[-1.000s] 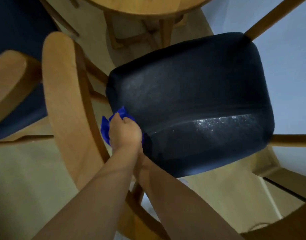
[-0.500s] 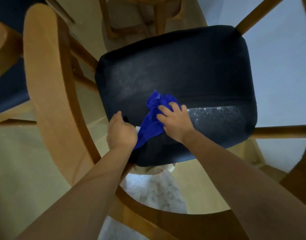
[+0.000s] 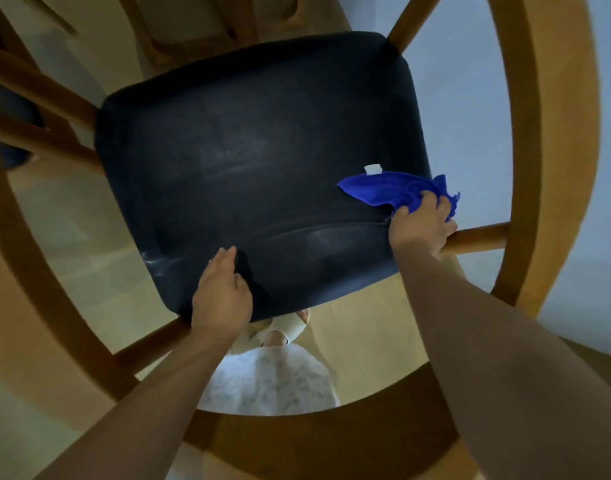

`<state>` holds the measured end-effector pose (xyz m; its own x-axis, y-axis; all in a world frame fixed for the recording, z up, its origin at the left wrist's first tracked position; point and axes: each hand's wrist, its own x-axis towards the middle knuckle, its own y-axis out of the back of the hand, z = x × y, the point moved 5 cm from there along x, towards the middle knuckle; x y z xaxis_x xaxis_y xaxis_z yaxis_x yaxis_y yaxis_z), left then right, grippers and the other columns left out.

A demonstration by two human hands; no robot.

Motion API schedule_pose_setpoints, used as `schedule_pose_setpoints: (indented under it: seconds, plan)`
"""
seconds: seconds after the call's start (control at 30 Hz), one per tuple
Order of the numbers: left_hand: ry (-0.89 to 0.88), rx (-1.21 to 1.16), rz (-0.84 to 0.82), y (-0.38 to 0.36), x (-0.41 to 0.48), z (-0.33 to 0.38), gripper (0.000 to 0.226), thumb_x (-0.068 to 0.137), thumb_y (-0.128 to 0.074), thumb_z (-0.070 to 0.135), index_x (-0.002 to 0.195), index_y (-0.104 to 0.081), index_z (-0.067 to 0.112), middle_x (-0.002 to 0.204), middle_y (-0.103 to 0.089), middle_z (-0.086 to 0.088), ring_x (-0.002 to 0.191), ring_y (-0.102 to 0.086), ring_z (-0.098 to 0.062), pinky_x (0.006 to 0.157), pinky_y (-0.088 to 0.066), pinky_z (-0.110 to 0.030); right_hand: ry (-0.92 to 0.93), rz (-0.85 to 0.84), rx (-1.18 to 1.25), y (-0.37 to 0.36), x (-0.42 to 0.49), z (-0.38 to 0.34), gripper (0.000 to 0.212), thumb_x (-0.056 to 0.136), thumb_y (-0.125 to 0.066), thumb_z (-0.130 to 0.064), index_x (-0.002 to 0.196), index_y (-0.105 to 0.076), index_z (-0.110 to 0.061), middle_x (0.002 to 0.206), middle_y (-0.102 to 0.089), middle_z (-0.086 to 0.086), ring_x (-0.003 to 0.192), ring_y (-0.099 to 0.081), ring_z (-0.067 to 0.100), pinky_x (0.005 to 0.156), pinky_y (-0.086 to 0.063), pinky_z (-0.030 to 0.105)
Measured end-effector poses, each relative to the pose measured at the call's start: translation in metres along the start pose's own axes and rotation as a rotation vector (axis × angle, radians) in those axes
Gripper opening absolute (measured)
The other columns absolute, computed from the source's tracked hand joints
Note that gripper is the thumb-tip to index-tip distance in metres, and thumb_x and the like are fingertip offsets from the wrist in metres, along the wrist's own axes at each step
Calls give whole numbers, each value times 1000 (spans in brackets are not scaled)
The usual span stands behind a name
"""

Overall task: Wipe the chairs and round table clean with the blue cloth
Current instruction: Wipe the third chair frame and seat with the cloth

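Note:
A wooden chair with a dark padded seat (image 3: 255, 161) fills the view from above. Its curved wooden backrest (image 3: 331, 441) arcs around the near side. My right hand (image 3: 420, 225) grips the blue cloth (image 3: 383, 190) at the seat's right edge; the cloth lies spread on the cushion, a small white tag at its far edge. My left hand (image 3: 222, 292) rests on the near edge of the seat, its fingers laid over the cushion and holding nothing. A faint pale streak shows along the front part of the seat.
The wooden legs of the round table (image 3: 200, 32) stand beyond the chair at the top. Another chair's frame (image 3: 30, 98) sits at the left. A wooden rail (image 3: 477, 239) runs under my right hand. Pale floor lies to the right.
My right hand has swept the blue cloth from the seat's near left to its right edge. My left hand let go of the cloth and now rests on the near edge.

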<state>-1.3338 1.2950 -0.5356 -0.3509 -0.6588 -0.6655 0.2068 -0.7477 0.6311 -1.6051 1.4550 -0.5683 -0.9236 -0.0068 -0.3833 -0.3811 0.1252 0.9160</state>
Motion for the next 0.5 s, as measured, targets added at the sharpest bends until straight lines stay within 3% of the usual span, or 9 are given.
schedule_pose_setpoints:
  seconds: [0.1,0.27,0.37,0.5]
  plan:
    - [-36,67,-10,8,-2,-2,49,97,-36,8,145,-30,13,154,-24,-4,141,-22,-19,115,-19,-32,-125,-23,52,-4,-18,7,51,95,-41,-31,144,-28,-23,154,-18,2,130,-27,37,105,-30,45]
    - [-67,254,-82,31,-5,-8,55,92,-38,7,145,-28,11,153,-26,-8,140,-24,-24,113,-27,-39,-106,-99,19,-35,-91,-24,56,93,-45,-32,145,-26,-24,155,-14,1,129,-24,38,103,-28,47]
    - [-65,568,-166,49,-10,-9,63,92,-41,14,148,-13,7,156,-14,-10,143,-14,-26,115,-21,-36,17,-143,22,-58,-134,-69,58,90,-50,-32,144,-29,-23,154,-17,2,126,-26,37,97,-32,48]
    - [-189,945,-195,67,-20,-2,55,94,-37,23,144,-21,3,148,-29,-14,137,-25,-28,111,-20,-39,301,-241,-55,-86,-183,-127,61,87,-51,-34,143,-30,-24,154,-18,2,127,-25,36,94,-34,47]
